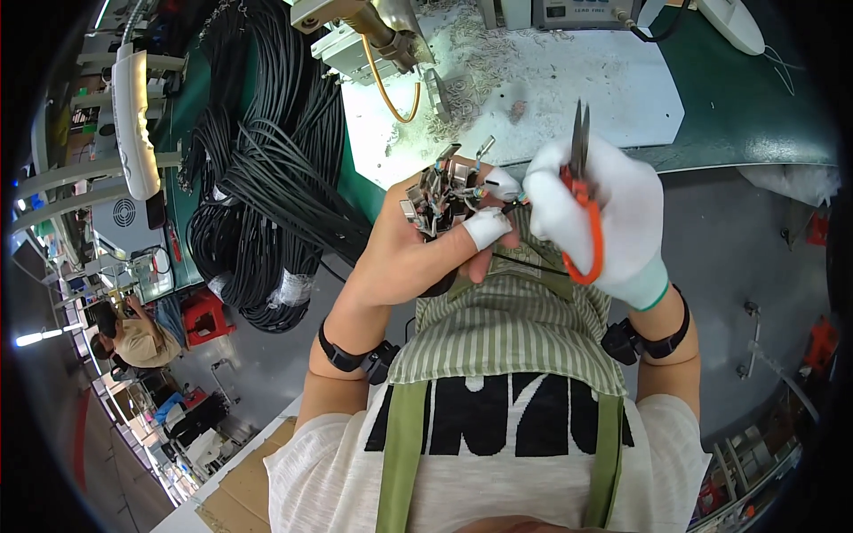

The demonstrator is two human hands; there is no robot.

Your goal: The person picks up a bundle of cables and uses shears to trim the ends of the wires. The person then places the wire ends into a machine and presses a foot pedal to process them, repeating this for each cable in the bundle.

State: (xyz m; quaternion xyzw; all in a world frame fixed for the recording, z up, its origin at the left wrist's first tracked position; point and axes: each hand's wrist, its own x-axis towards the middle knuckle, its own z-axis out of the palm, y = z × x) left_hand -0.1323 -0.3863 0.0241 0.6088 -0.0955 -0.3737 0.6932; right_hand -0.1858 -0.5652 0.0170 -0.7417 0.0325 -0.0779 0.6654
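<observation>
My left hand [400, 262], bare but for white coverings on the thumb and a fingertip, is closed around a bunch of cable ends with metal connectors [437, 197]. Its thumb and finger pinch a black cable whose thin coloured wires [519, 203] show at the tip. My right hand [626, 218] wears a white glove and is closed on scissors with orange handles [593, 240], their blades pointing away from me. The right fingertips reach the coloured wires, but whether they grip them I cannot tell.
Thick bundles of black cable [275, 169] lie on the green table at left. A white board [613, 89] littered with scraps lies ahead, under a metal machine head [382, 35]. A lamp [135, 124] stands at left; a person [142, 338] sits farther back.
</observation>
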